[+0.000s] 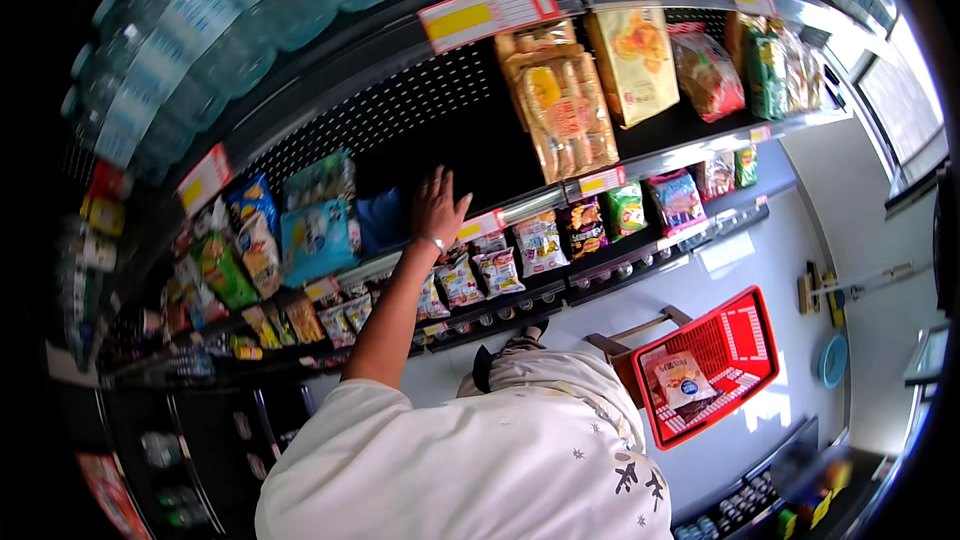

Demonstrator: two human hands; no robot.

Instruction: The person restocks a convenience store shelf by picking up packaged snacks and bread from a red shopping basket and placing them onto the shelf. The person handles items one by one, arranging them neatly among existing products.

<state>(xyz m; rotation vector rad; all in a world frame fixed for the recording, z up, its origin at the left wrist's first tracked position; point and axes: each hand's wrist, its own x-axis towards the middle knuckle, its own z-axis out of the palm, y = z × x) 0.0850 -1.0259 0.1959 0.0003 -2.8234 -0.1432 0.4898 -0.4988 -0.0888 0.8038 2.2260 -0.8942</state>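
Note:
My left hand (441, 213) reaches over a black shelf, its fingers apart and nothing seen in it; a bracelet circles the wrist. Just left of it lies a dark blue package (382, 220), beside a light blue snack bag (319, 246). Across the bare stretch of shelf stand a golden bread package (568, 116) and a cream-coloured bag (636, 63). My right hand is out of view. On the right, a red plastic shopping basket (766, 360) rests on a wooden stool (622, 348) and holds a pink and white snack bag (686, 381).
Large water bottles (169, 52) line the upper shelf. Small snack bags (540, 243) hang or stand along the lower shelf. A price-tag rail (517, 204) edges the middle shelf. A blue basin (832, 361) sits near the far wall, with another stocked shelf (739, 499) at lower right.

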